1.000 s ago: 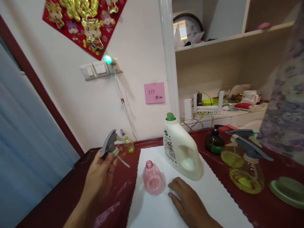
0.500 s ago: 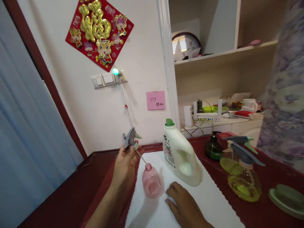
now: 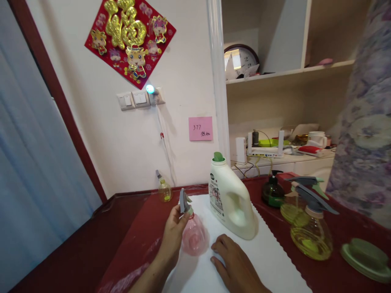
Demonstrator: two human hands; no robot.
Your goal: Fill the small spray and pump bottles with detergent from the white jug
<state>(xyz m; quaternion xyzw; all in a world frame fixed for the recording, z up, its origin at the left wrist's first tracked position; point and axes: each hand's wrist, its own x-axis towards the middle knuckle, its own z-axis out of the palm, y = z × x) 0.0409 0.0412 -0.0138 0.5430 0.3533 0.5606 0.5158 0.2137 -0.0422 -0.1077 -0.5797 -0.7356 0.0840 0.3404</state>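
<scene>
Pale wall (image 3: 189, 73) and dark red bench (image 3: 70, 256) in front of you; clock directions are read from the pink bottle (image 3: 194, 240), with twelve pointing away from you. At your far left, toward ten o'clock, hangs a blue curtain (image 3: 42, 162). At eleven o'clock on the wall are a red diamond-shaped ornament (image 3: 120, 57) with gold lettering and, just below it, a row of switches (image 3: 132, 99). Also at eleven, on the bench near the wall, stands a small yellow spray bottle (image 3: 165, 193).

Your left hand (image 3: 173, 232) reaches in from between eight and nine o'clock, its thumb and fingers clamped on a grey spray head (image 3: 183, 202) at the mouth of the pink bottle. You have that bottle upright on the white mat (image 3: 183, 280), directly before you; whether the spray head is seated on the neck cannot be told. Pink note (image 3: 200, 129): twelve o'clock, on the wall.

Your right hand (image 3: 235, 264) lies at four o'clock over the mat, fingers loosely curled, thumb apart from them, near the bottle. At one to two o'clock stands the pale green jug (image 3: 220, 211), a green spout (image 3: 218, 156) in its mouth. Beyond it, at one, you see a wall clock (image 3: 246, 57) on a shelf and a white router (image 3: 265, 152). At two o'clock stands a dark pump bottle (image 3: 273, 194); toward three, two larger spray bottles (image 3: 311, 244) containing yellow liquid, then a green dish (image 3: 365, 260). Floral curtain (image 3: 363, 122): two o'clock, far right.
</scene>
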